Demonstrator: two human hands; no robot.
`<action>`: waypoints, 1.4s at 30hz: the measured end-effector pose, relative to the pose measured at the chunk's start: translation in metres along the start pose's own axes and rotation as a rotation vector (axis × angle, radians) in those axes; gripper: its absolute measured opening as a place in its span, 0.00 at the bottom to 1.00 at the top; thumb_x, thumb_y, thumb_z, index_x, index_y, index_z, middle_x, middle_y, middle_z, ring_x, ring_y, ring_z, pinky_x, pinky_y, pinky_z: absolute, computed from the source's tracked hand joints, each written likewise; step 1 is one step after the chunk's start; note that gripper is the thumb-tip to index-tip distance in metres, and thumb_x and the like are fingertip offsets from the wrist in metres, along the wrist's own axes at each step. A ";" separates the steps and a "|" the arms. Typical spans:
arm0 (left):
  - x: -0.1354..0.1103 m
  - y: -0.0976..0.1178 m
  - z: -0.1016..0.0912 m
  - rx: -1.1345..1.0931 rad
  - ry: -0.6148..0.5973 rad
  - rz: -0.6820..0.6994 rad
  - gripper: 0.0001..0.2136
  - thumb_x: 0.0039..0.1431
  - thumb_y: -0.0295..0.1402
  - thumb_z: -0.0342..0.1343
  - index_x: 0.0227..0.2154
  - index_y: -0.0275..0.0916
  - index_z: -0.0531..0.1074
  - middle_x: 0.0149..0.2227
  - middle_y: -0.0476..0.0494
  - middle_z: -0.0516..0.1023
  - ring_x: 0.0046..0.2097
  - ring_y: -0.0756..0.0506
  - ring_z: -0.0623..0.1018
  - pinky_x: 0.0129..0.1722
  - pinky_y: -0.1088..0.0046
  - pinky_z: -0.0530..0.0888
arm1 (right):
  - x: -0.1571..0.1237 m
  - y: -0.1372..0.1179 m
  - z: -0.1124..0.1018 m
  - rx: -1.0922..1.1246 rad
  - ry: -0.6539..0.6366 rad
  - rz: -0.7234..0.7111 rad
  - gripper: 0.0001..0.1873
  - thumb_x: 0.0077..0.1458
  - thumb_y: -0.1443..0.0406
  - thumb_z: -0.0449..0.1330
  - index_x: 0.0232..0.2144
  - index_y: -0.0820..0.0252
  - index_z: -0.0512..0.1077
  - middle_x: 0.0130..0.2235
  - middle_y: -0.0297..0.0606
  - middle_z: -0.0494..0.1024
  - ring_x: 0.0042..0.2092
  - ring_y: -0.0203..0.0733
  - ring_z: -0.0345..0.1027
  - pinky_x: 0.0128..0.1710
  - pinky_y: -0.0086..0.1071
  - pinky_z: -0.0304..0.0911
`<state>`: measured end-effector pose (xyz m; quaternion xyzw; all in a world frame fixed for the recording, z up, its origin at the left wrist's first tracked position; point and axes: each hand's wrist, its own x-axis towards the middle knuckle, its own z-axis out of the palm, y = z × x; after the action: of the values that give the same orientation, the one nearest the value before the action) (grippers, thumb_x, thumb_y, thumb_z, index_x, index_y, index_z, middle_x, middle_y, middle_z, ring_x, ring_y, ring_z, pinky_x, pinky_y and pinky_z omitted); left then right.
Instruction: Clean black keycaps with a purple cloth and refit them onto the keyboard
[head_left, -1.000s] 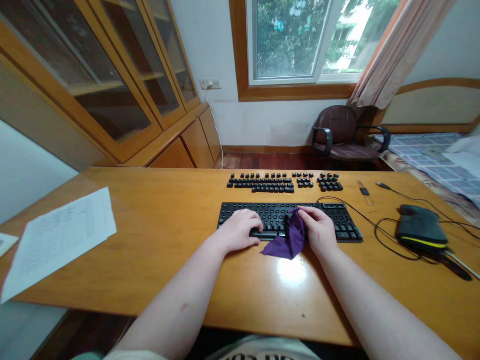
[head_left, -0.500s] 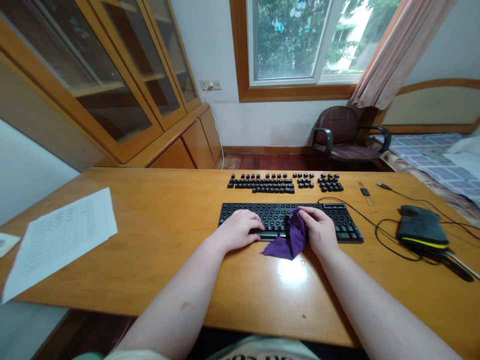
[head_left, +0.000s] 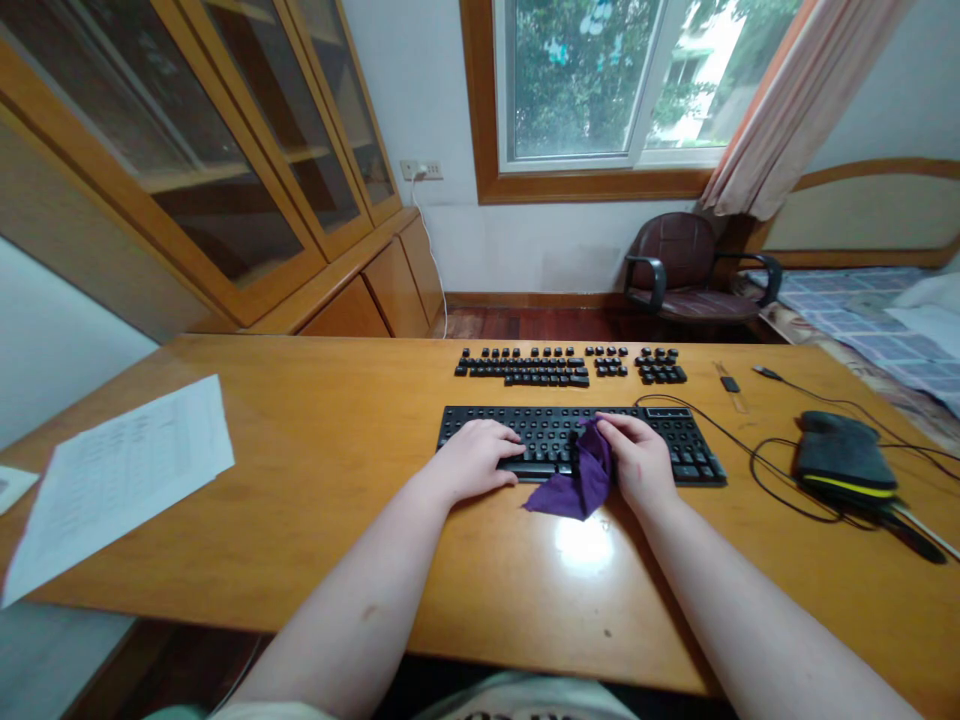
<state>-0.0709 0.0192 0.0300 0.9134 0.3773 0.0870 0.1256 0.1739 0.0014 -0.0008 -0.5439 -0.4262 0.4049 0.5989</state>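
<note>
In the head view, the left hand point(head_left: 480, 458) rests over the front left part of a long, black, rectangular plastic keyboard point(head_left: 551, 442), its fingers loosely bent and spread, with the thumb near the front edge. The right hand point(head_left: 646, 462) has its thumb and fingers pinched together on the top of a crumpled, dark purple fabric cloth point(head_left: 581, 485). The cloth lies across the right-centre of the keyboard and drapes over its front edge onto the glossy, yellow-brown wooden surface point(head_left: 337, 450); whether the fingertips also touch the keyboard cannot be told. Just behind the keyboard, small black plastic keycaps point(head_left: 547, 378) lie grouped in rows. To their right is a small black piece with thin loops at both ends point(head_left: 730, 383). A thin black cable point(head_left: 697, 408) curves from the back of the keyboard toward a dark grey, soft-looking item with a yellow edge point(head_left: 844, 448). White printed paper sheets point(head_left: 124, 480) lie well apart at the left, near the edge.
</note>
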 end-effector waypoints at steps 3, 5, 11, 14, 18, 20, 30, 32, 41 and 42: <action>0.000 0.002 -0.003 -0.004 0.008 0.061 0.12 0.50 0.40 0.58 0.38 0.47 0.75 0.45 0.48 0.75 0.48 0.43 0.71 0.49 0.64 0.64 | 0.000 -0.001 0.001 -0.010 0.000 0.001 0.13 0.42 0.58 0.65 0.31 0.58 0.77 0.33 0.39 0.80 0.38 0.45 0.72 0.43 0.39 0.65; 0.000 0.003 -0.004 -0.004 0.015 0.082 0.09 0.52 0.39 0.57 0.35 0.47 0.77 0.45 0.49 0.76 0.47 0.44 0.71 0.49 0.64 0.64 | 0.000 -0.002 0.001 -0.011 0.000 0.002 0.13 0.42 0.58 0.65 0.31 0.59 0.77 0.34 0.39 0.80 0.39 0.45 0.72 0.43 0.40 0.64; 0.002 0.005 -0.001 -0.029 0.007 0.053 0.08 0.51 0.38 0.58 0.34 0.45 0.77 0.45 0.48 0.76 0.47 0.44 0.72 0.50 0.63 0.64 | 0.000 -0.002 0.000 -0.011 -0.004 0.006 0.13 0.42 0.59 0.65 0.32 0.59 0.77 0.34 0.39 0.79 0.39 0.46 0.72 0.44 0.40 0.65; 0.003 0.007 0.001 -0.049 0.014 0.015 0.08 0.48 0.38 0.60 0.33 0.44 0.76 0.46 0.48 0.75 0.48 0.43 0.71 0.50 0.63 0.65 | 0.000 0.000 0.000 -0.007 -0.009 0.005 0.13 0.43 0.59 0.65 0.32 0.58 0.77 0.34 0.39 0.79 0.39 0.46 0.72 0.44 0.40 0.65; 0.003 0.010 0.004 -0.065 0.056 -0.054 0.07 0.47 0.36 0.60 0.30 0.42 0.74 0.46 0.47 0.73 0.50 0.43 0.69 0.52 0.63 0.65 | 0.000 0.001 0.000 -0.014 -0.012 0.001 0.13 0.43 0.58 0.64 0.32 0.58 0.77 0.34 0.39 0.80 0.39 0.46 0.72 0.43 0.40 0.65; 0.003 0.012 0.007 -0.080 0.075 -0.079 0.05 0.46 0.34 0.60 0.29 0.41 0.74 0.45 0.46 0.73 0.50 0.43 0.69 0.52 0.63 0.65 | 0.000 0.000 0.001 -0.022 -0.011 -0.001 0.13 0.43 0.58 0.64 0.32 0.58 0.77 0.34 0.39 0.80 0.39 0.46 0.72 0.42 0.40 0.66; 0.004 0.017 0.013 -0.097 0.085 -0.114 0.05 0.44 0.29 0.59 0.27 0.39 0.71 0.44 0.45 0.73 0.48 0.43 0.70 0.50 0.65 0.67 | 0.000 -0.001 0.002 -0.018 -0.008 -0.002 0.14 0.41 0.57 0.65 0.31 0.58 0.77 0.34 0.39 0.80 0.38 0.46 0.72 0.43 0.41 0.65; 0.005 0.018 0.013 -0.093 0.072 -0.117 0.05 0.44 0.28 0.59 0.27 0.39 0.71 0.44 0.44 0.74 0.48 0.42 0.70 0.50 0.64 0.67 | 0.000 -0.001 0.001 -0.022 -0.012 -0.007 0.14 0.41 0.57 0.65 0.31 0.58 0.77 0.34 0.40 0.80 0.39 0.47 0.72 0.44 0.41 0.65; 0.006 0.017 0.015 -0.077 0.076 -0.118 0.06 0.44 0.29 0.60 0.27 0.39 0.70 0.44 0.44 0.73 0.47 0.43 0.71 0.50 0.64 0.67 | 0.001 0.002 0.000 -0.019 -0.016 -0.015 0.12 0.42 0.58 0.64 0.31 0.58 0.77 0.34 0.39 0.80 0.39 0.46 0.72 0.43 0.40 0.65; 0.005 0.017 0.014 -0.074 0.077 -0.113 0.05 0.45 0.30 0.60 0.27 0.39 0.70 0.44 0.45 0.73 0.47 0.43 0.71 0.50 0.65 0.67 | 0.001 0.002 0.000 -0.019 -0.015 -0.015 0.12 0.42 0.58 0.64 0.31 0.58 0.77 0.34 0.39 0.80 0.39 0.46 0.72 0.44 0.40 0.65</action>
<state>-0.0522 0.0091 0.0225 0.8814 0.4294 0.1286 0.1493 0.1741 0.0025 -0.0025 -0.5435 -0.4385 0.4003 0.5934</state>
